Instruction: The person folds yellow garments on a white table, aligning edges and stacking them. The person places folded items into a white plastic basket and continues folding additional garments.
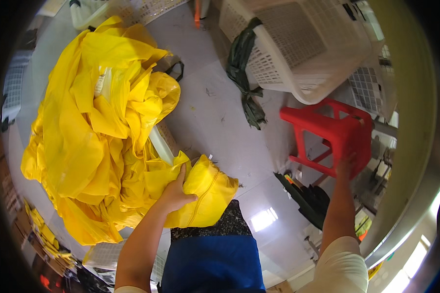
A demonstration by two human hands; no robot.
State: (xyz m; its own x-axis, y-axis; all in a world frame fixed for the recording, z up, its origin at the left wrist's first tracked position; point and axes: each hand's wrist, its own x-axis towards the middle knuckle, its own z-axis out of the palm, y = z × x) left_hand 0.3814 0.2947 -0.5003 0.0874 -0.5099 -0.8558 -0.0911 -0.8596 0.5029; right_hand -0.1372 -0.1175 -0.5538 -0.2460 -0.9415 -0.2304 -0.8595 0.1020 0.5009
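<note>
while my left hand [175, 195] pinches a fold of the big yellow cloth [83, 161] between seven and eight o'clock, with the thumb on top and some fingers hidden, my right hand [345, 165] is on the red stool [359, 136] at three o'clock. from far off here i can't tell if that hand is wrapped tight or only touching, because it looks blurry. the yellow cloth sits in a big messy heap at nine o'clock, and a pale basket [160, 146] peeks out from under it. i think the heap could slide if i tug too hard, since only one small part is held. loose folds could also drag on the gray floor [200, 122] and get dirty. the stool could tip if i push just one side. it could bump the dark thing [310, 202] at four o'clock, or knock the white basket [278, 62] at one o'clock, because they look so close.
</note>
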